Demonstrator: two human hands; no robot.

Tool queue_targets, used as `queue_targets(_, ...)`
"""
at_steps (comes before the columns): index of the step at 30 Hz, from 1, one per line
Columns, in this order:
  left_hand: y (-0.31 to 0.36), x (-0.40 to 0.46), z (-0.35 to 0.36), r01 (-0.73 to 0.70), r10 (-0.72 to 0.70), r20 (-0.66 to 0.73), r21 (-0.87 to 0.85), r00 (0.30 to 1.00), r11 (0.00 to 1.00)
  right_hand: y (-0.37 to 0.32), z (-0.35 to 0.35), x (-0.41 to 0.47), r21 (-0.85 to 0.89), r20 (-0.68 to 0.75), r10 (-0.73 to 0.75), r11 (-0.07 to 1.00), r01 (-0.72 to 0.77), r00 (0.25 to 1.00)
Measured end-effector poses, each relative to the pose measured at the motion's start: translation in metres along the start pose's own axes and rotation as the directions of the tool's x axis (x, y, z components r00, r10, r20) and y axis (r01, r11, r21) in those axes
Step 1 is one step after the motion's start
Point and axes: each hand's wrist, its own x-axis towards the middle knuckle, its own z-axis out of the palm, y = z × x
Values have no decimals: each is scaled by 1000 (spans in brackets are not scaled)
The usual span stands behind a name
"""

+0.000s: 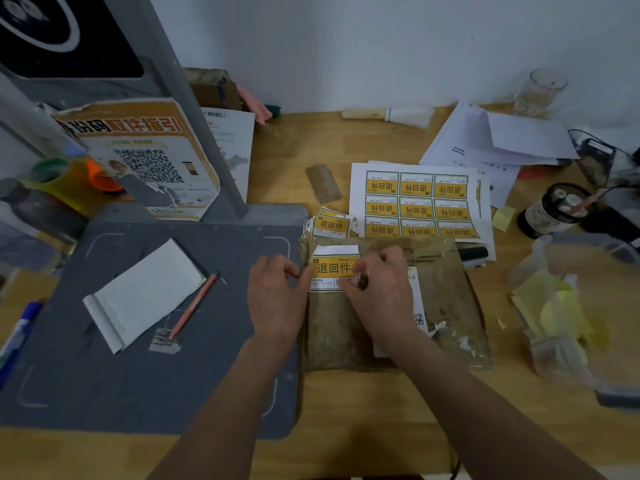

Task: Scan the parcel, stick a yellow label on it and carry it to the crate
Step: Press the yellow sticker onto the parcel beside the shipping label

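Observation:
A brown bag parcel (446, 306) lies flat on the wooden table, just right of the grey scanner base (138, 393). A yellow label (332, 266) lies on the parcel's upper left corner. My left hand (273, 299) pinches the label's left edge. My right hand (377, 292) has its thumb and fingers at the label's right and lower edge; a small dark thing shows at its fingertips. The parcel's white shipping label (417, 313) is partly hidden under my right wrist.
A sheet of yellow labels (419, 202) and a loose label pile (330, 225) lie behind the parcel. A notepad (145, 292) and pencil (194, 304) rest on the scanner base. The scanner post (194, 109), papers (485, 140), a black marker (472, 253) and clear bags (561, 313) crowd the table.

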Motion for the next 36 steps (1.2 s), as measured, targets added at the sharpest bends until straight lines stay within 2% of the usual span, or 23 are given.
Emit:
queue_targets(3,1,-6,-3,-57,58,32,-24,998,998,4,-5,1,-44,-4,20,999,-20,1000)
queue_targets(7,0,-4,-11,149,-131,147,-116,980,982,9,-12,1,-92,-5,73,993,-73,997)
queue_targets(9,-2,-3,-15,189,-163,189,-125,968,974,14,-15,2,-97,11,113,989,-112,994)
queue_targets(12,0,-8,-18,105,-90,145,-102,985,989,18,-20,2,-85,22,159,984,-157,987)
queue_targets(14,4,-17,-18,-39,42,69,-51,997,998,15,-22,-3,-107,-17,95,990,-96,995)
queue_targets(17,16,-32,-16,-295,294,39,20,955,955,0,-21,-17,-87,-66,-229,971,223,971)
queue_targets(18,19,-37,-14,-348,347,60,9,936,937,-5,-20,-23,-46,-34,-327,945,325,945)
queue_targets(20,22,-42,-12,-325,330,132,-58,935,944,-9,-17,-32,40,72,-418,908,416,905)
queue_targets(22,20,-42,-10,-259,271,189,-88,944,962,-5,-17,-36,68,165,-403,915,397,900)
queue_targets(27,17,-37,-10,-274,274,215,-31,937,961,13,-10,-29,-112,263,-407,887,447,875)
queue_targets(31,17,-33,-8,-226,214,239,23,947,974,21,-6,-10,-239,273,-407,849,472,871)
queue_targets(36,11,-31,-7,-175,179,258,-38,949,984,21,-11,-3,-329,281,-348,840,431,894)
